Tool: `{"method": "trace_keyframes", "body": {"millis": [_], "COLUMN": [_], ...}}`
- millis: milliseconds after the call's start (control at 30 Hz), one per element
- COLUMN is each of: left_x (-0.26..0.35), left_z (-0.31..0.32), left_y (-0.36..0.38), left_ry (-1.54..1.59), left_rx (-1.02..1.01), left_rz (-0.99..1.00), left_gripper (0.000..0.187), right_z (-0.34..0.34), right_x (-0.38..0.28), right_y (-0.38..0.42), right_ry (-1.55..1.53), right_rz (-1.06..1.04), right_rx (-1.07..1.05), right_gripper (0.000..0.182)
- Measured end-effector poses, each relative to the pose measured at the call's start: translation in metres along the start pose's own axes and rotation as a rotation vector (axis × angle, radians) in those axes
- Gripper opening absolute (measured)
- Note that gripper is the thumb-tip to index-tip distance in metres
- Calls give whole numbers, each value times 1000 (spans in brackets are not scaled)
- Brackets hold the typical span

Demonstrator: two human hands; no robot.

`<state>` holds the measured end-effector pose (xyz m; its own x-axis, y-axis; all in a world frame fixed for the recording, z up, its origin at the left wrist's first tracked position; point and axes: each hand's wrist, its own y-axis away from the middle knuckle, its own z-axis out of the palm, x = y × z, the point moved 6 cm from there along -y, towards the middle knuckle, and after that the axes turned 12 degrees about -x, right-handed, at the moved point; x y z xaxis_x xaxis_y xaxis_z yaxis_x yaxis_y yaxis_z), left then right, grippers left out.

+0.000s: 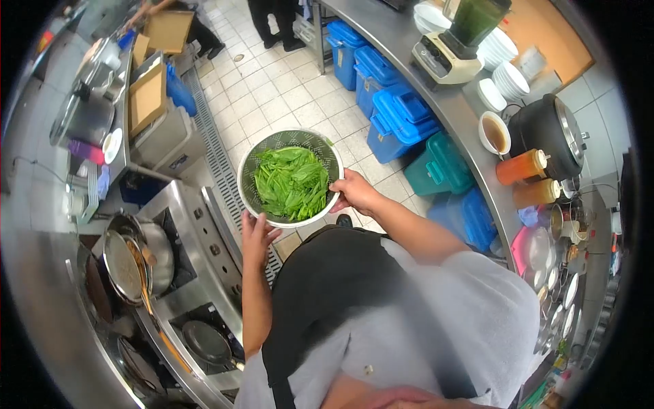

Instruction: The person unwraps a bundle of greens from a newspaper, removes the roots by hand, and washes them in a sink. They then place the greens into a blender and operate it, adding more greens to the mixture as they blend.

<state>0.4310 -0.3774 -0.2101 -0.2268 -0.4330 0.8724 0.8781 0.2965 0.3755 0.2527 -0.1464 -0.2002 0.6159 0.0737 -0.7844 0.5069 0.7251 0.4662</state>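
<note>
A round metal colander (246,178) with green leaves (291,183) inside is held in front of my body, above the tiled floor. My right hand (353,191) grips its rim on the right side, fingers wrapped round the edge. At the lower left of the rim is my left hand (259,233), its fingers apart and the fingertips near or against the colander; whether they touch it is hard to tell.
To the left stands a stove (197,238) with a pot (158,255) and a black pan (206,342). Lidded blue bins (398,126) line the right counter (436,95), which holds a blender (446,58) and sauce bottles (521,168). Two people (276,20) stand ahead.
</note>
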Motion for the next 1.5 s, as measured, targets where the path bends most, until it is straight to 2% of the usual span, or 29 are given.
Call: {"method": "trace_keyframes", "body": {"millis": [133,233,367,533,700,833,867,900,933,967,1067,1200,1267,1333,1367,1400,1467,1500], "left_x": [25,26,37,62,113,166,173,184,194,202,207,202,204,198,198,194,184,184], "left_z": [79,95,109,125,137,160,168,185,195,211,271,342,369,391,404,412,419,428], "left_y": [-65,-113,-165,-250,-345,-434,-456,-475,-494,-513,-569,-628,-641,-666,-678,-689,-710,-717], "left_ry": [150,145,151,190,154,-2,-46,-4,10,25,53,29,1,-54,-65,-80,-144,-150], "left_rx": [-141,-151,-217,-251,-333,-366,-370,-474,-476,-491,-558,-704,-723,-742,-759,-770,-746,-752], "left_rz": [-79,-124,-89,-157,-156,-167,-182,-153,-156,-162,-188,-198,-190,-227,-231,-246,-291,-299], "left_gripper": [50,40,39,43,44,42,42,41,41,41,45,52,55,55,53,51,50,50], "right_z": [-37,-61,-85,-119,-141,-166,-171,-175,-181,-189,-227,-260,-263,-257,-263,-266,-277,-288], "right_x": [-38,-64,-78,-113,-175,-220,-226,-235,-245,-251,-264,-333,-387,-456,-484,-509,-563,-582], "right_y": [7,2,-20,-74,-134,-162,-161,-159,-157,-154,-135,-64,-9,46,71,92,120,126], "right_ry": [-12,-38,-95,-151,-126,-139,-123,-108,-94,-118,-52,131,373,675,803,928,1186,1202], "right_rz": [-56,-120,-147,-181,-190,-306,-319,-337,-363,-358,-374,-608,-733,-974,-990,-987,-646,-542], "right_rx": [75,125,177,220,283,354,431,506,586,615,770,957,1132,1410,1533,1655,1911,1919], "right_gripper": [44,46,44,41,44,52,51,50,50,57,52,40,32,29,33,36,49,61]}}
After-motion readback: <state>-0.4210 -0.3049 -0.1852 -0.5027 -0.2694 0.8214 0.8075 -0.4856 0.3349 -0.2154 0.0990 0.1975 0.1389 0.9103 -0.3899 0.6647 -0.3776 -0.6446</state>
